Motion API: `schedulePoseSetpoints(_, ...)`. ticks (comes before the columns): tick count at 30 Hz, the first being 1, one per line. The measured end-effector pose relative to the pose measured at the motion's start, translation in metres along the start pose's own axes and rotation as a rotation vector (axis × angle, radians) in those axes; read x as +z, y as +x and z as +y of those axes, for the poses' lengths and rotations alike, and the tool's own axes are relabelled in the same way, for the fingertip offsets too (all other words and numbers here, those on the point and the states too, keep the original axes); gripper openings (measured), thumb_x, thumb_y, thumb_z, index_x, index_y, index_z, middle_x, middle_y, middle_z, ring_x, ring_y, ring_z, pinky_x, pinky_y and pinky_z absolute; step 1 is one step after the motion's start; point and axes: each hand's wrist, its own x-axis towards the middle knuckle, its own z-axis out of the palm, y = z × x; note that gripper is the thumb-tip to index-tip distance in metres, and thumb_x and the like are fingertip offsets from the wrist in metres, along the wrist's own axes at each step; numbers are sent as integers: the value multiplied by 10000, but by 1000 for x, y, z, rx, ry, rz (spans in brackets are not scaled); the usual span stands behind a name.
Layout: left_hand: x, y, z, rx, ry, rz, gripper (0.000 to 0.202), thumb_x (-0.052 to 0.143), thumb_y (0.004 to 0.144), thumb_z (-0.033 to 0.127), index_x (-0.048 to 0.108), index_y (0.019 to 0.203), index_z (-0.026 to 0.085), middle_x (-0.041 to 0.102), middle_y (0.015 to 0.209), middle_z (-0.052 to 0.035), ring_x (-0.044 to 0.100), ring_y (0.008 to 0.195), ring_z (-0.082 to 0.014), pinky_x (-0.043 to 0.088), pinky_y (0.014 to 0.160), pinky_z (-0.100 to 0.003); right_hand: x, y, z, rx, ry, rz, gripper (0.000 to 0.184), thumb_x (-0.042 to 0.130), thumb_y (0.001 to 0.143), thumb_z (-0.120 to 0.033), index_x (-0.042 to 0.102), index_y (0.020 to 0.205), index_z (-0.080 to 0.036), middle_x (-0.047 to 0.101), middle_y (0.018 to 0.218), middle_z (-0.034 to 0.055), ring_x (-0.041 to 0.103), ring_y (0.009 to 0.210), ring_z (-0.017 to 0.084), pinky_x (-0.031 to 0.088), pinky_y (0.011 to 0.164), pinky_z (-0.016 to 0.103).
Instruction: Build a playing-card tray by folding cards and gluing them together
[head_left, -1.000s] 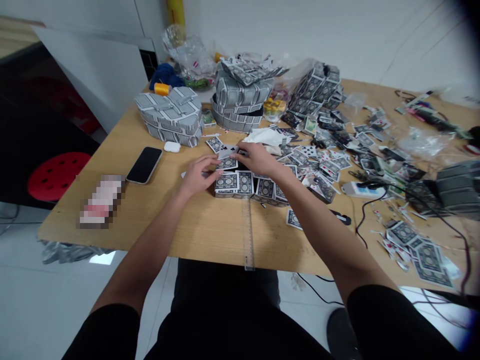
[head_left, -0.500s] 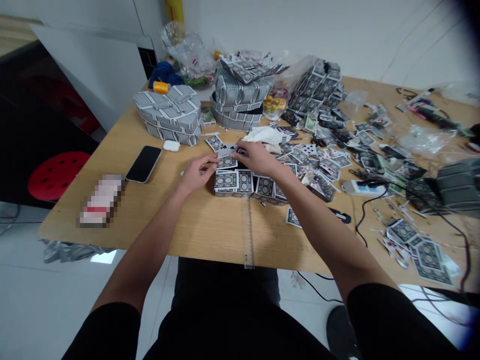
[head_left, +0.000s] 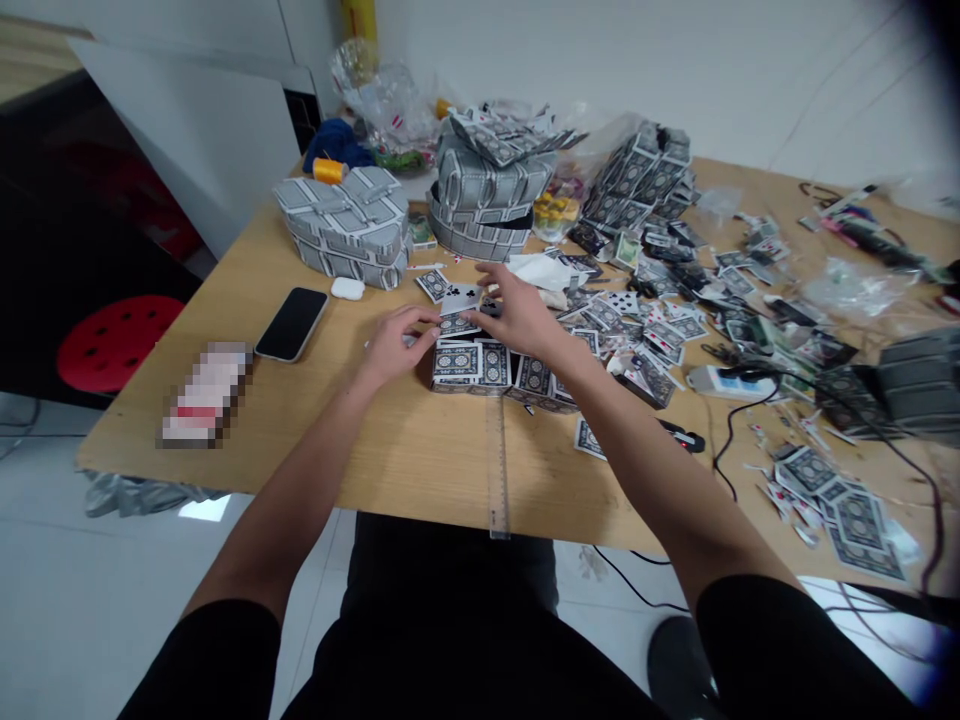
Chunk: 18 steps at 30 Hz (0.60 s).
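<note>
Playing cards joined into a low, box-like strip [head_left: 459, 362] lie on the table in front of me, blue patterned backs up. Behind its left end, my left hand [head_left: 401, 345] pinches the left edge of a playing card [head_left: 459, 325]. My right hand [head_left: 517, 310] is open over that card's right side, its index finger lifted and its thumb low near the card. A face-up card with black clubs [head_left: 460, 297] lies just beyond, between the two hands. A clear ruler [head_left: 497, 480] extends from the strip to the table's front edge.
On the left are a dark phone [head_left: 292, 323], a white earbud case [head_left: 347, 289] and a blurred-out item [head_left: 206, 395]. Woven card boxes [head_left: 349, 235] stand behind. Loose cards [head_left: 600, 320] and scraps spread rightward, with a power strip [head_left: 731, 381] and black cable.
My right hand's fingers have spread and lifted off the clubs card, which now shows more. My left hand stays at the card's left edge. The view has shifted slightly.
</note>
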Motion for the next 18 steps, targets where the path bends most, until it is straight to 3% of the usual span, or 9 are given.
schedulePoseSetpoints(4, 2, 0, -3, -19, -25, 10, 196, 688, 965, 368, 757, 1075, 220, 789, 1164, -89, 749, 1086, -253, 655, 803, -362, -9, -9, -20, -204, -172, 64, 434, 666, 1017, -358, 624, 1428, -224, 614, 1476, 188, 520, 1381, 402, 414, 1149, 568)
schedulePoseSetpoints(8, 5, 0, -7, -32, -53, 18, 218, 692, 953, 366, 737, 1099, 210, 785, 1145, -90, 751, 1067, -249, 656, 811, -352, -5, -9, -37, -341, -246, -122, 266, 635, 1013, -283, 728, 1257, -231, 696, 1323, 160, 541, 1299, 394, 397, 1097, 551)
schedulePoseSetpoints(12, 6, 0, -10, -59, -63, 18, 240, 694, 958, 380, 718, 1119, 204, 784, 1160, -102, 756, 1075, -256, 653, 816, -353, 10, 0, -40, -364, -339, -240, 263, 601, 980, -168, 753, 1195, -171, 728, 1237, 172, 579, 1193, 367, 406, 1032, 486)
schedulePoseSetpoints(18, 7, -1, -13, -65, -156, 10, 283, 739, 919, 347, 689, 1156, 201, 770, 1190, -114, 749, 1115, -266, 651, 850, -371, 19, 3, -36, -336, -464, -198, 300, 509, 1004, -58, 734, 1188, -128, 743, 1142, 179, 586, 1078, 336, 417, 927, 432)
